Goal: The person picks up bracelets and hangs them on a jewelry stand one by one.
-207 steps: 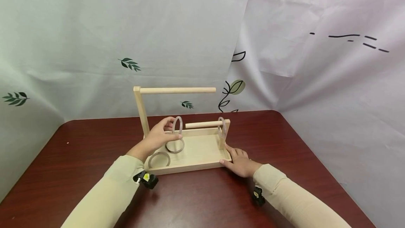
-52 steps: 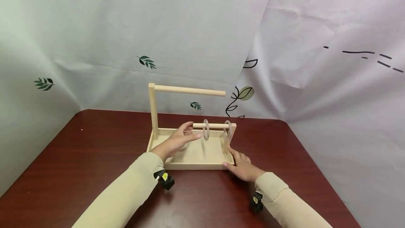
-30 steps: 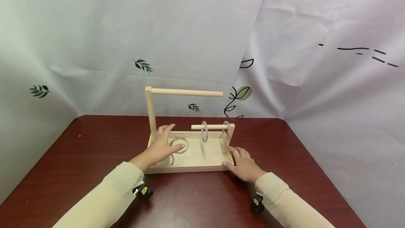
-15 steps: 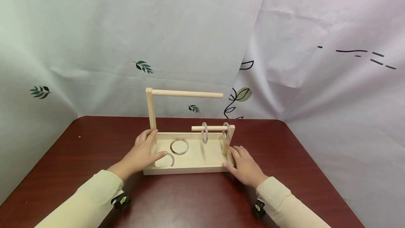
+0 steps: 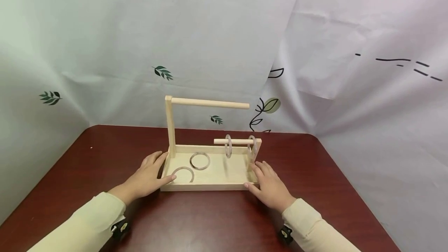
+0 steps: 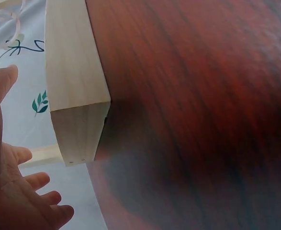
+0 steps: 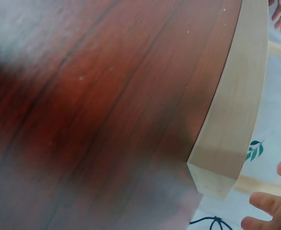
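Four pale rings counted; clock read from the head view, centred on the wooden tray, which sits on the dark red surface. Two circle the low bar toward one and two o'clock: outer ring, inner ring beside the short post. Two lie in the tray: far ring at ten, near ring between eight and nine. Tall post rises at ten, its upper bar pointing toward three.

Left hand at nine, right hand at four. Fingers of both extended and loose, thumbs splayed away, nothing gripped; firmness of contact cannot be told. One hand at each end would suit steadying the tray. The low bar's free end, at its nine o'clock tip, presumably lets rings slip on.

Left wrist view gives the tray's end face with two small dark marks, unseen from the head, and that hand's fingers spread apart. Right wrist view shows the opposite end face. Only the head view shows the two tray rings.
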A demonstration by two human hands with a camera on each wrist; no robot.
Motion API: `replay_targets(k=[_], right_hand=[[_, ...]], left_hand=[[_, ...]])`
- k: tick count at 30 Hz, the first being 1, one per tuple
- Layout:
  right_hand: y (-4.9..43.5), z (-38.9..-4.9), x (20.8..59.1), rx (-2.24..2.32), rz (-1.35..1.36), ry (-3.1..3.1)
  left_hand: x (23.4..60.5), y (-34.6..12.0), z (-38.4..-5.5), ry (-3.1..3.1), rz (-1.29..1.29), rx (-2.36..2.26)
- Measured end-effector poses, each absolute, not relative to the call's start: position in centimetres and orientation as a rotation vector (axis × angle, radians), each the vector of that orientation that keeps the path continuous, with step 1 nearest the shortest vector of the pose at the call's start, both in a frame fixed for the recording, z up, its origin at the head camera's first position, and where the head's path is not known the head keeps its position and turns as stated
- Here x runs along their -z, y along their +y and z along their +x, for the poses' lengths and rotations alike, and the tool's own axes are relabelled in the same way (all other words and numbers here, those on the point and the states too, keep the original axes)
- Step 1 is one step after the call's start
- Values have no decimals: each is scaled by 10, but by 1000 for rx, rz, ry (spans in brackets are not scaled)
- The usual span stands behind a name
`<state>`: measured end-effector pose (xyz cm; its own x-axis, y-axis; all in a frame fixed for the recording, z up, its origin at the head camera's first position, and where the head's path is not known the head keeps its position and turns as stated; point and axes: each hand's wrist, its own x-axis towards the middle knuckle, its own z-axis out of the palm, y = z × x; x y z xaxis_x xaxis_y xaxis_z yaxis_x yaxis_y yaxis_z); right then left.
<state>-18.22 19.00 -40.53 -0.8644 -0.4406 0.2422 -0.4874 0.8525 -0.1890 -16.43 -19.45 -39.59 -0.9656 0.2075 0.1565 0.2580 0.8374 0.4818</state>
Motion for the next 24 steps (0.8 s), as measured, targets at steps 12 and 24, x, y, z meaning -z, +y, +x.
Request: replay_targets(k=[12, 24], right_hand=[[178, -179, 404, -439, 756, -2830], [158, -180, 402, -443, 878, -2819]], left_hand=[[403, -201, -173, -3011, -393, 815], [409, -207, -165, -3036, -362, 836]])
